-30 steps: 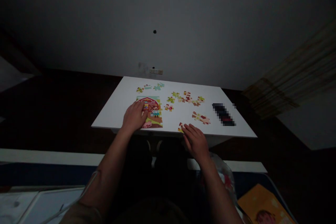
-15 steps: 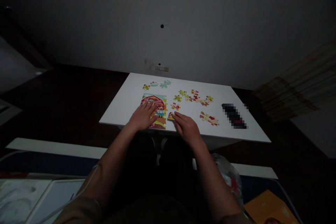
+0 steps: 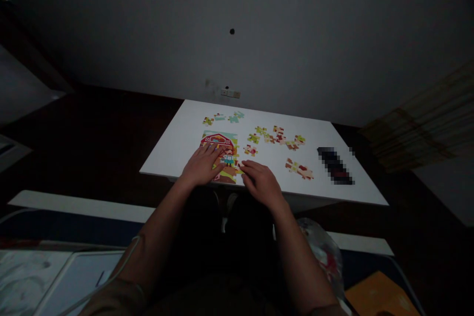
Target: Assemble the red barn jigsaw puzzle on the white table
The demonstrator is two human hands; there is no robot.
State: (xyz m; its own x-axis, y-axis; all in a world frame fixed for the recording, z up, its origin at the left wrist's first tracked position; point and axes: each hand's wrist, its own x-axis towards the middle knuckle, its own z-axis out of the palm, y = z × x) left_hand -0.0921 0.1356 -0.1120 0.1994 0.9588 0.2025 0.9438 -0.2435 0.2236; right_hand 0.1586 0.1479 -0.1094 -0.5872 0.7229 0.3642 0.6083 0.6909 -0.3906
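Observation:
Flat on the left part of a partly assembled jigsaw puzzle (image 3: 219, 137) with a red barn picture lies my left hand (image 3: 202, 164), fingers spread and holding nothing. My right hand (image 3: 261, 181) pinches a small puzzle piece (image 3: 239, 170) at the puzzle's right edge. The fingers cover much of that piece, so I cannot tell whether it is locked in. Just above my right fingertips lies a loose pink-and-cream piece (image 3: 251, 150).
Several loose green and brown pieces (image 3: 279, 137) lie right of the puzzle. Nearer me are joined brown-and-cream pieces (image 3: 299, 169). Pale blue pieces (image 3: 234, 118) are at the back. A blurred dark object (image 3: 335, 165) rests near the white table's (image 3: 166, 150) right end.
My right hand has brought the puzzle piece left, against the puzzle's right edge. My left hand stays on the puzzle. The view has shifted slightly.

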